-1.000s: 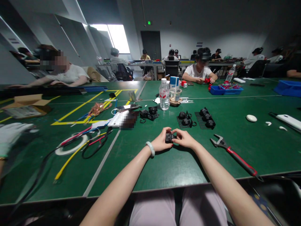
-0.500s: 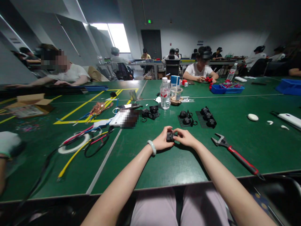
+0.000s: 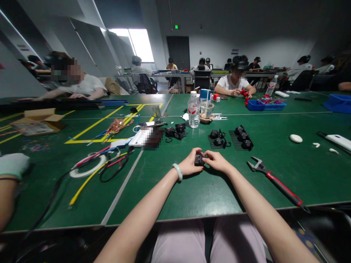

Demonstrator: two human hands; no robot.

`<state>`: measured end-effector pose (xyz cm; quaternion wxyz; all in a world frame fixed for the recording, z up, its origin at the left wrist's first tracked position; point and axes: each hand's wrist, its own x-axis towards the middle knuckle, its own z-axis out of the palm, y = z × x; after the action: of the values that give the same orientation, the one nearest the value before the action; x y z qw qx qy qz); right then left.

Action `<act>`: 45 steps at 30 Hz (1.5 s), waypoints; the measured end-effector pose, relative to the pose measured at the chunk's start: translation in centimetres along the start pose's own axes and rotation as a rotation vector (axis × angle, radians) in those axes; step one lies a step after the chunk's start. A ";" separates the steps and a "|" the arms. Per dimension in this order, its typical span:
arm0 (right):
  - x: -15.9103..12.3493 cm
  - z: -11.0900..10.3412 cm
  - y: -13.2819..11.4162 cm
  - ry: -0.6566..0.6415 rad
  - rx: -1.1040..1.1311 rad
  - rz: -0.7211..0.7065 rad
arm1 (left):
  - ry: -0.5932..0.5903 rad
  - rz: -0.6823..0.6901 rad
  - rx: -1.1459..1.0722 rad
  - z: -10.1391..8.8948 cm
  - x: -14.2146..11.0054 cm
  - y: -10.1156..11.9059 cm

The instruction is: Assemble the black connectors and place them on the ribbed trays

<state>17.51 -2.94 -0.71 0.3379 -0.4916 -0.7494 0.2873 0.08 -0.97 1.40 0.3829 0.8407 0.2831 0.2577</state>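
Note:
Between my two hands is a small black plastic part (image 3: 198,160), held just above the green table. My left hand (image 3: 189,162) is closed around its left side, with a pale bangle (image 3: 177,171) on that wrist. The fingers of my right hand (image 3: 216,161) pinch the part's right end. Similar black parts lie beyond my hands: a group with loose rings (image 3: 217,138), a row on a black grid (image 3: 241,137), and a jumbled cluster (image 3: 177,131) further left. An adjustable wrench (image 3: 276,182) with a red and black handle lies to the right of my right forearm.
A water bottle (image 3: 194,111) and a cup (image 3: 206,109) stand ahead. To the left lie cables (image 3: 87,182), a white ring (image 3: 74,171) and an open carton (image 3: 41,122). A co-worker's gloved hand (image 3: 13,164) is at the left edge. Earbuds (image 3: 316,145) lie right.
Both my hands stay on the black part, my right fingers shifting slightly at its end. The co-worker's gloved hand at the left has drawn back toward the edge. The view has shifted slightly.

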 end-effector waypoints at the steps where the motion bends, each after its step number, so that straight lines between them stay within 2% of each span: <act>1: 0.0 0.0 0.0 0.002 0.000 0.008 | 0.000 -0.002 -0.004 0.0 0.0 0.1; 11: 0.0 0.0 0.0 0.038 0.041 0.005 | 0.006 -0.002 0.013 0.0 0.1 -0.2; 17: -0.3 -0.4 -0.3 -0.070 0.115 -0.058 | 0.019 0.007 0.016 0.1 0.1 -0.2; 33: -0.4 -0.2 -0.4 -0.055 0.006 -0.086 | 0.015 0.014 0.047 0.2 0.1 -0.6; 45: -0.3 -0.1 -0.4 -0.045 0.008 -0.082 | 0.006 0.017 0.056 0.1 0.1 -0.4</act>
<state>17.42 -3.41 -0.40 0.3344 -0.4525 -0.7752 0.2872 0.10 -0.73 1.00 0.3563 0.8526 0.2842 0.2556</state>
